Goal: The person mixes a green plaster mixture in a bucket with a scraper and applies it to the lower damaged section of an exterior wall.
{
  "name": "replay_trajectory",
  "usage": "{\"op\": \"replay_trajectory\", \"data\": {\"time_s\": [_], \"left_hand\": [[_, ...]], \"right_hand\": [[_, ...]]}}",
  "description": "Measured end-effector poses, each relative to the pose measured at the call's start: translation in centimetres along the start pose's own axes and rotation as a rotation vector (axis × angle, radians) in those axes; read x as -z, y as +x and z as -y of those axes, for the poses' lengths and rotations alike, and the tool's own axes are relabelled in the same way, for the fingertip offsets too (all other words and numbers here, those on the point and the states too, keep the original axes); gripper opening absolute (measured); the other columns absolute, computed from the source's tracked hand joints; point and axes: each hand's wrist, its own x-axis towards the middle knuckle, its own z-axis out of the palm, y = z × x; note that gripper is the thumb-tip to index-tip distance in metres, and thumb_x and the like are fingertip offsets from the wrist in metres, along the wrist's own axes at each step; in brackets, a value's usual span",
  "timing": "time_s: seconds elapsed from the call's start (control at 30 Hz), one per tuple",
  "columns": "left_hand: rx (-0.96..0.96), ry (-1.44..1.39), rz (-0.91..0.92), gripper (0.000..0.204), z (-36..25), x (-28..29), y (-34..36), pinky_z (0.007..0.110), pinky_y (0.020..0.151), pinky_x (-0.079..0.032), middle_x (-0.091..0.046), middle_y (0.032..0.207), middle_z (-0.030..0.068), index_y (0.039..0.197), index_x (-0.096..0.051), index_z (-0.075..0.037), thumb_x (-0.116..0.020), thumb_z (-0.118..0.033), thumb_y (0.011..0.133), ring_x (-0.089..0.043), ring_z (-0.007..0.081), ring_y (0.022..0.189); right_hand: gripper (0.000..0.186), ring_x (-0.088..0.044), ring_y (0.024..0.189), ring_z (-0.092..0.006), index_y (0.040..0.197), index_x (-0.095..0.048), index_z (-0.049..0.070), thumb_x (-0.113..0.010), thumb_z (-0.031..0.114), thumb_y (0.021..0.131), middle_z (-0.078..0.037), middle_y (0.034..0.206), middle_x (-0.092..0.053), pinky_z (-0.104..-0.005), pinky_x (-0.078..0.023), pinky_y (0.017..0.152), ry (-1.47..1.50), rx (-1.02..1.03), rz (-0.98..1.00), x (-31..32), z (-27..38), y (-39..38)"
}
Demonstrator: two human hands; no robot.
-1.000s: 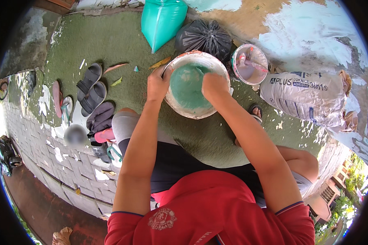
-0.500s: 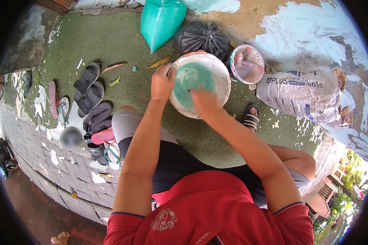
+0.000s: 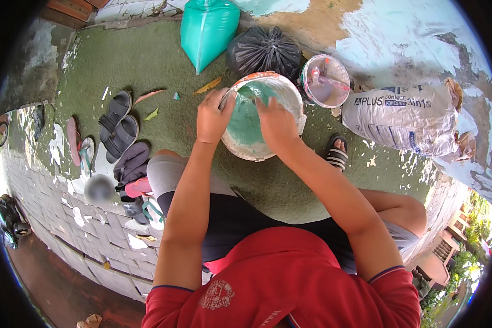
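Observation:
A round white bucket (image 3: 291,94) with orange at its far rim stands on the ground in front of me, smeared with pale residue. A green mixture (image 3: 245,124) coats its inside. My left hand (image 3: 213,116) is closed over the bucket's left rim, thumb toward the inside. Over the bucket's opening, my right hand (image 3: 279,126) is closed, fingers curled together. Something small and dark shows beside its fingertips, but what that hand grips is too unclear to name.
Behind the bucket sit a black plastic bag (image 3: 264,53) and a green sack (image 3: 209,34). A smaller stained bucket (image 3: 326,82) and a large paper sack (image 3: 402,117) stand to the right. Sandals (image 3: 119,128) and a dark cloth (image 3: 132,161) lie left.
My right hand has moved slightly up and to the right over the bucket. The left hand keeps its hold on the rim. The whole view has shifted a little.

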Motion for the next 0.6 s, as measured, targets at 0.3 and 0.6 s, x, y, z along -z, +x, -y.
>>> {"op": "replay_trajectory", "data": {"time_s": [0.3,0.6], "left_hand": [[0.057,0.041,-0.128,0.020,0.4,2.0,-0.5,0.033,0.070,-0.050,-0.066,0.088,0.0147,0.097,-0.066,0.000,-0.067,-0.015,0.084,-0.064,0.0245,0.075],[0.112,0.076,-0.177,0.019,1.1,2.8,0.2,0.036,0.069,-0.051,-0.065,0.088,0.0153,0.095,-0.065,-0.001,-0.067,-0.015,0.083,-0.064,0.0299,0.075]], "right_hand": [[0.052,-0.064,0.084,-0.0296,0.130,-0.048,0.005,-0.054,0.003,0.079,-0.020,0.101,-0.056,-0.0373,-0.055,0.065,-0.026,0.064,0.089,-1.5,0.8,-2.2],[0.055,-0.065,0.083,-0.0336,0.133,-0.045,0.005,-0.052,0.000,0.079,-0.021,0.100,-0.057,-0.0409,-0.055,0.066,0.026,0.013,0.194,-3.1,-0.4,-0.7]]}}
